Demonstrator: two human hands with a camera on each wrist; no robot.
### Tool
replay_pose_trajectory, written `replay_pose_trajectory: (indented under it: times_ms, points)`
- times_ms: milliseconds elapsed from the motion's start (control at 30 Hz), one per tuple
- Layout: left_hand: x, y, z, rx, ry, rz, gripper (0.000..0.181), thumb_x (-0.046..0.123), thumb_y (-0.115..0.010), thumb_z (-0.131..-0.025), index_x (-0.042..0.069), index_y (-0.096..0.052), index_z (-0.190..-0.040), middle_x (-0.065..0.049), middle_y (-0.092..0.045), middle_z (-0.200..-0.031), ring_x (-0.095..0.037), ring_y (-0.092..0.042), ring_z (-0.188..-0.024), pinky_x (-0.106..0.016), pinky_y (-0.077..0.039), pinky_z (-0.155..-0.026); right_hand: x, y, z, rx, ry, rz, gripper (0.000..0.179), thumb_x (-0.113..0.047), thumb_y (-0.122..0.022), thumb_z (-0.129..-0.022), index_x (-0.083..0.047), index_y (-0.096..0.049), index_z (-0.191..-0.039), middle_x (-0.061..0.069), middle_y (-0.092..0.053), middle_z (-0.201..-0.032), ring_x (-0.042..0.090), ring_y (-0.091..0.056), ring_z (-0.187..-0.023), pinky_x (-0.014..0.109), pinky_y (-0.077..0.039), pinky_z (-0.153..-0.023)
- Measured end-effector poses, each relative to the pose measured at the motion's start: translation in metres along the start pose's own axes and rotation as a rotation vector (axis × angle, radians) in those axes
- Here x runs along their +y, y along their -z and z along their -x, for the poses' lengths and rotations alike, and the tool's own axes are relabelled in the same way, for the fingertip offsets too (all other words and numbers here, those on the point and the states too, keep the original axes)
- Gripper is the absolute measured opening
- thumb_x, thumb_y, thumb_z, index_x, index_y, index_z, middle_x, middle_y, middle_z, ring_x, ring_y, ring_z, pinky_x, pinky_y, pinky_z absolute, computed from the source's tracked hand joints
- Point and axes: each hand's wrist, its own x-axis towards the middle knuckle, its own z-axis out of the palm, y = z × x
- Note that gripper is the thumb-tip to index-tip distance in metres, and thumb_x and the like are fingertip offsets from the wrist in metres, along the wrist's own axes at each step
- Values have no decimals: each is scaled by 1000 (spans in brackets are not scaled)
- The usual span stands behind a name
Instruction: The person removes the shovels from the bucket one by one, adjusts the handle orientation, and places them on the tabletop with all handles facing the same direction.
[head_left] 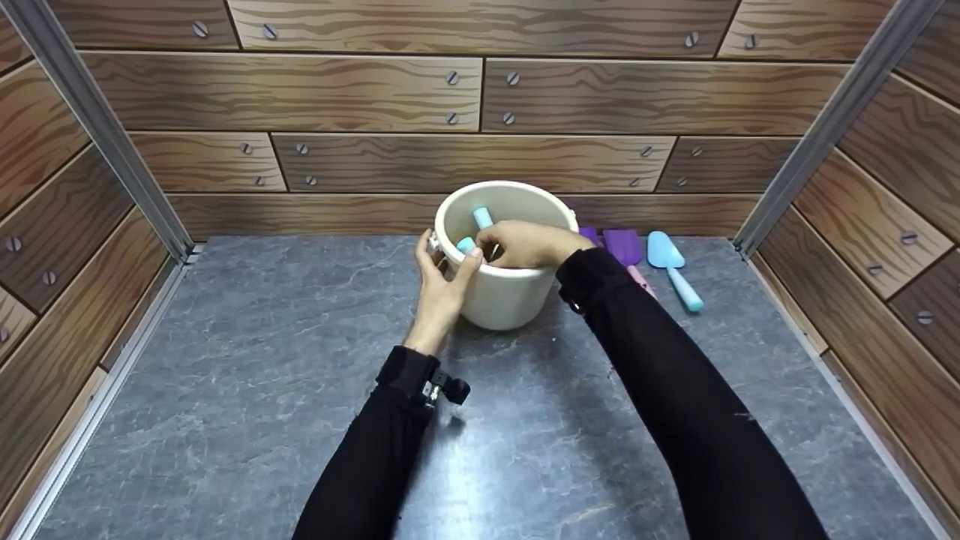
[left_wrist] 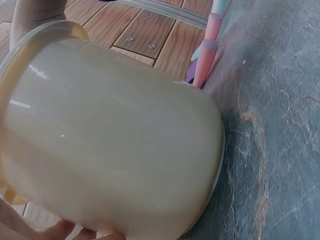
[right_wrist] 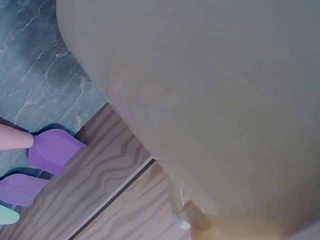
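Observation:
A cream bucket [head_left: 504, 304] stands upright on the grey floor. At its left side my left hand [head_left: 441, 291] holds it, thumb at the rim and fingers along the outer wall. My right hand [head_left: 529, 244] reaches over the rim into the bucket, with its curled fingers around a light blue handle [head_left: 466, 245] whose end shows beside the left thumb. Another light blue handle [head_left: 482, 217] leans inside, farther back. The lower parts of both are hidden by the bucket and hand. The bucket's wall [left_wrist: 115, 130] fills much of the left wrist view.
Right of the bucket lie a light blue trowel [head_left: 666, 251] and two purple shovels, one purple blade [head_left: 624, 246] beside another purple blade [right_wrist: 55, 150], with pink handles [left_wrist: 205, 62]. Wood-patterned walls [head_left: 375, 94] enclose the grey marbled floor [head_left: 300, 300] at the back and sides.

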Motion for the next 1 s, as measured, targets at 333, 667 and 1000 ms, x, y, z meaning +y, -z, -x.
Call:
replay_pose_trajectory:
  times_ms: [333,667,1000]
  points:
    - [0,0,1,-13,12,29,107,47,-77,-107,23,-10,-186,-30,-35,-186,-43,-37,-178,-57,-33,-148,-8,3,13,110,-57,-337,30,-9,-67,-114,1,-55,-140,26,-71,-142,41,-72,-136,54,-66,-117]
    - [0,-1,-1,1,20,33,109,47,-79,-107,22,-10,-187,-29,-37,-185,-44,-39,-175,-58,-32,-148,-12,8,19,200,-99,-618,40,-2,-59,-118,5,-45,-155,29,-63,-152,37,-69,-139,48,-69,-115]
    - [1,0,0,-3,32,15,111,50,-80,-107,22,-9,-188,-29,-34,-187,-44,-37,-177,-59,-31,-148,-11,16,27,319,-103,-528,39,0,-64,-107,1,-51,-143,23,-70,-142,37,-78,-127,39,-74,-103]
